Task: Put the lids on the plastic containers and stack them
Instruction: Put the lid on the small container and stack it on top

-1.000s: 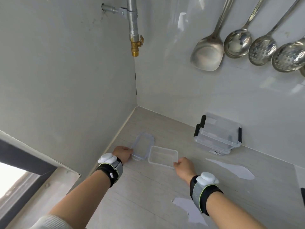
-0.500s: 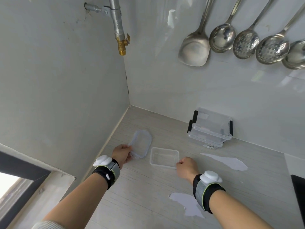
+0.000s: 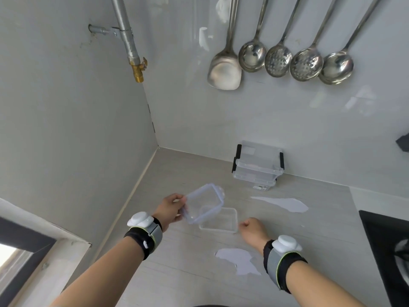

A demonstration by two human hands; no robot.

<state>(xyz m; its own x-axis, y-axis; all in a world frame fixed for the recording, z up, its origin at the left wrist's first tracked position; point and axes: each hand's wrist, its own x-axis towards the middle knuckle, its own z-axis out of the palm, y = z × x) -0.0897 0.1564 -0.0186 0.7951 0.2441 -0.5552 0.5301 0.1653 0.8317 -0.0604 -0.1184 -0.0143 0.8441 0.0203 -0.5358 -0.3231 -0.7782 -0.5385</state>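
Note:
A small clear plastic container (image 3: 223,224) sits open on the pale counter. My left hand (image 3: 170,209) grips a clear lid (image 3: 204,201) by its left edge and holds it tilted above the container's left side. My right hand (image 3: 253,232) rests at the container's right edge, fingers curled against it. Against the back wall stand two larger clear containers (image 3: 257,169) with black clips, lidded and stacked.
Steel ladles and a spatula (image 3: 224,72) hang on the back wall. A pipe with a brass valve (image 3: 137,67) runs down the corner. A black hob (image 3: 387,247) lies at the right. White patches (image 3: 241,260) mark the counter (image 3: 177,273).
My left hand has lifted the lid off the counter and brought it rightward over the container. The right hand stays at the container's edge. The camera has tilted.

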